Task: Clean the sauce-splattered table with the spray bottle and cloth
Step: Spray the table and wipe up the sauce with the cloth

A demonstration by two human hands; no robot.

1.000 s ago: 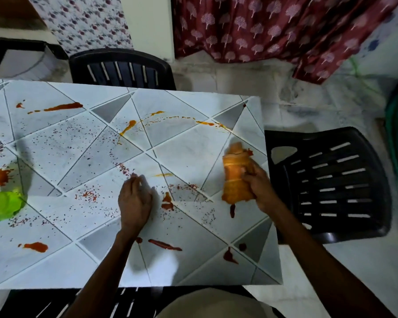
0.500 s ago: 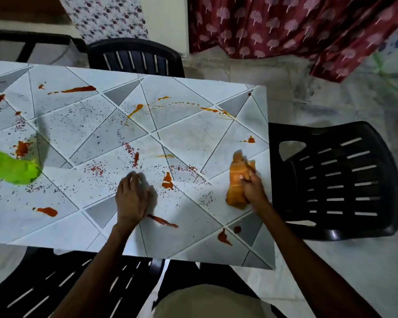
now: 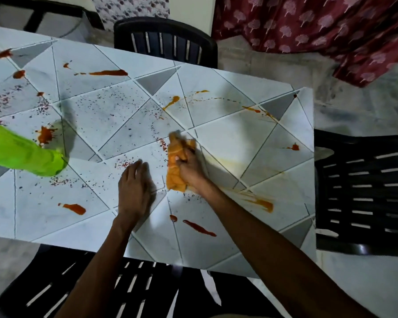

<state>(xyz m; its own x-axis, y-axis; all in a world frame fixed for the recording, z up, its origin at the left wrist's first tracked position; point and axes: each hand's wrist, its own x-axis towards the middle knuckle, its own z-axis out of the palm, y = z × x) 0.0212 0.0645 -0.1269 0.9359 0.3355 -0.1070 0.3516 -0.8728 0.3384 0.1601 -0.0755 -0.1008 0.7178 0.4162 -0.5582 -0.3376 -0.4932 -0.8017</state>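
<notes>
While right hand (image 3: 191, 172) grips cloth (image 3: 174, 158), table (image 3: 115, 115) seemingly smeared.

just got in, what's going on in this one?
A person is cleaning a white marble-patterned table. The right hand grips a crumpled orange cloth pressed to the tabletop; the left hand rests flat beside it. A bright green plastic bottle sits at the left, untouched. Red sauce streaks near the front edge are not yet wiped.

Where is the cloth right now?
In the head view, the right hand grips the orange cloth on the table, just right of the left hand.
</notes>
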